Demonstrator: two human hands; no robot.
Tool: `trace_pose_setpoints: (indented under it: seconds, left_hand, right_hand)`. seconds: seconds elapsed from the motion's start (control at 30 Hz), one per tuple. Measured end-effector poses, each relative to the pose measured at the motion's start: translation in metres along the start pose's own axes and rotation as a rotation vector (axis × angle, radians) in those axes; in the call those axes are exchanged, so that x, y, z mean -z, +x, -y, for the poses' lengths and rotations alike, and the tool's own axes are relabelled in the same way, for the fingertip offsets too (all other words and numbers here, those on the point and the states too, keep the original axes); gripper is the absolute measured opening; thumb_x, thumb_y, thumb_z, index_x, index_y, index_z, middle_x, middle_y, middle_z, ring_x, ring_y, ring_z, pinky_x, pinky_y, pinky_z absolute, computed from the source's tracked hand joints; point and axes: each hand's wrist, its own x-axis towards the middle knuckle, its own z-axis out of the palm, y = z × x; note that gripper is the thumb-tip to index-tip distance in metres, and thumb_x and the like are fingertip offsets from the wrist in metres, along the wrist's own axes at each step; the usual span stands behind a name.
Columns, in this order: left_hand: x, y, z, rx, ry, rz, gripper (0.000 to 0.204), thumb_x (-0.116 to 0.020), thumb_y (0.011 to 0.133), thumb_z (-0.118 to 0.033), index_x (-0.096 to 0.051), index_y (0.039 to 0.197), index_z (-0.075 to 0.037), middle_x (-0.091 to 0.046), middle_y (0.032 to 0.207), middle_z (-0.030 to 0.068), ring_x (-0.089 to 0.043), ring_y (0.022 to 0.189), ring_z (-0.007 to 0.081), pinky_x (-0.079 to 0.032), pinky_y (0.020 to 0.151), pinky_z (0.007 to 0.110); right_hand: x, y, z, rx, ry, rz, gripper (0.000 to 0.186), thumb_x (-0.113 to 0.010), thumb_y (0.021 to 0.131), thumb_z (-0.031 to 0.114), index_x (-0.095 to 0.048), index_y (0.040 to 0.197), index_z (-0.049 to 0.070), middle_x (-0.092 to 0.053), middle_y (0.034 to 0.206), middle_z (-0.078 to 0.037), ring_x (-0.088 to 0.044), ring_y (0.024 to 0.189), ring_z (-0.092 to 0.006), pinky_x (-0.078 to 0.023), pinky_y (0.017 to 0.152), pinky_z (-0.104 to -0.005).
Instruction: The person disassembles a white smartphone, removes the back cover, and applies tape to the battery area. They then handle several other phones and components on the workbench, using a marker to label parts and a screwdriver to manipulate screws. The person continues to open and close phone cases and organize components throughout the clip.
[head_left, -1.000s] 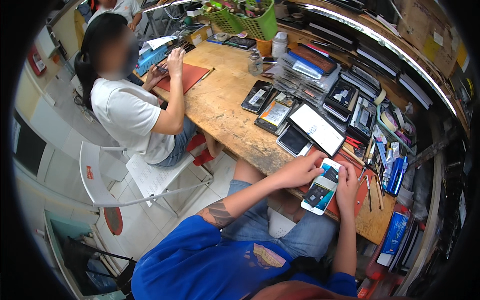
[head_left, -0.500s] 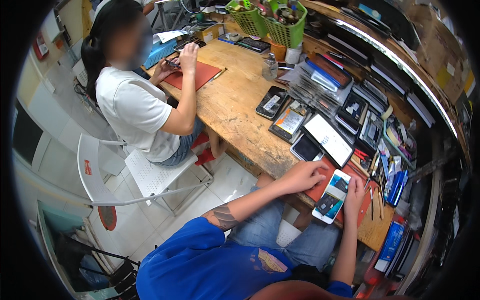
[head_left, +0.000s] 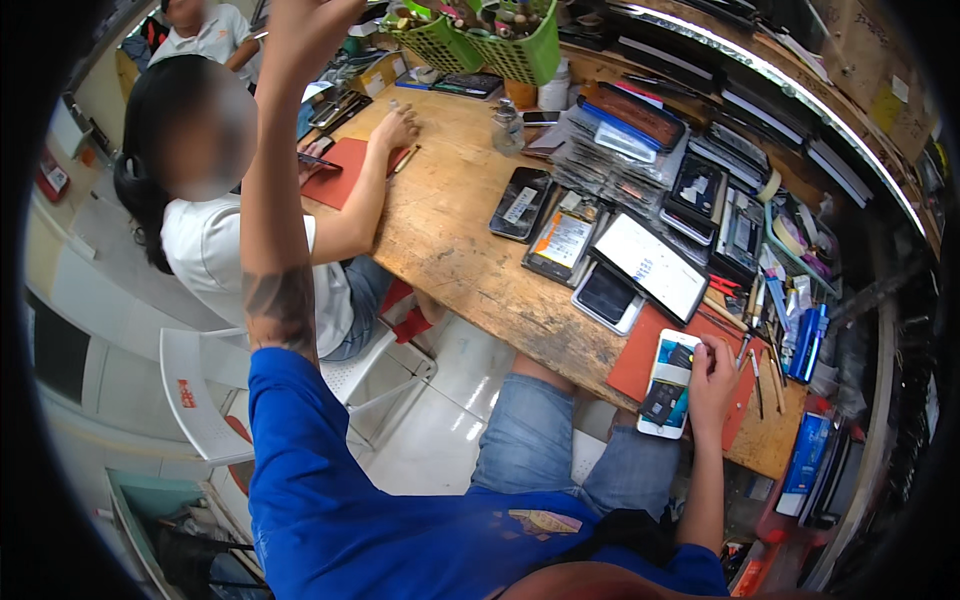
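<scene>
My right hand [head_left: 714, 378] grips the right edge of a white smartphone [head_left: 664, 390], fingers curled at its side. Blue, dark patches and a pale strip show on the phone's face. Under it lies a red mat [head_left: 636, 352] at the bench's near edge. My left hand [head_left: 312, 40] is raised high at the upper left, away from the bench. The top of the picture cuts off its fingers, so whether it holds anything is hidden. Past my right hand are a phone with a bright white screen [head_left: 652, 266] and red-handled pliers [head_left: 723, 286].
At the left, a co-worker in a white shirt [head_left: 205, 240] sits by another red mat [head_left: 345, 172], with a dark phone in hand. Another person [head_left: 205, 40] is behind. Phones, an opened device [head_left: 562, 240], a glass bottle [head_left: 507, 130] and green baskets [head_left: 515, 45] crowd the wooden bench [head_left: 440, 215].
My left hand has left the phone's side and swung up to the upper left. My right hand still holds the phone. The co-worker's nearer hand has lowered to the bench.
</scene>
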Motion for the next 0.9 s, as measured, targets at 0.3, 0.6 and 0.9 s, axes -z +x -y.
trace_pose_setpoints:
  seconds: [0.3,0.6,0.9]
  left_hand:
    - [-0.051,0.091,0.022,0.023,0.653,0.815,0.024,-0.077,0.078,-0.027,-0.081,0.099,-0.016,-0.077,0.089,0.0125,-0.074,0.085,0.0294,-0.058,0.076,0.042]
    - [-0.048,0.086,0.007,0.126,0.726,0.626,0.015,-0.077,0.078,-0.021,-0.082,0.090,-0.012,-0.076,0.080,0.0115,-0.072,0.070,0.0276,-0.058,0.067,0.041]
    - [-0.043,-0.028,-0.029,0.100,0.403,0.156,0.014,-0.071,0.087,-0.007,-0.076,0.098,-0.003,-0.074,0.085,0.0131,-0.070,0.071,0.0213,-0.054,0.064,0.032]
  right_hand:
    - [0.001,0.005,0.006,0.024,0.017,0.035,0.016,-0.060,0.099,0.009,-0.068,0.104,-0.003,-0.056,0.088,-0.010,-0.053,0.073,-0.0189,-0.043,0.067,-0.0331]
    - [0.008,0.010,0.002,-0.023,0.160,0.096,0.016,-0.059,0.101,0.009,-0.068,0.103,-0.004,-0.060,0.088,-0.010,-0.058,0.077,-0.0182,-0.046,0.070,-0.0310]
    - [0.011,0.003,-0.011,-0.104,0.452,0.013,0.013,-0.062,0.101,0.009,-0.070,0.106,0.001,-0.064,0.094,-0.008,-0.064,0.080,-0.0158,-0.050,0.069,-0.0274]
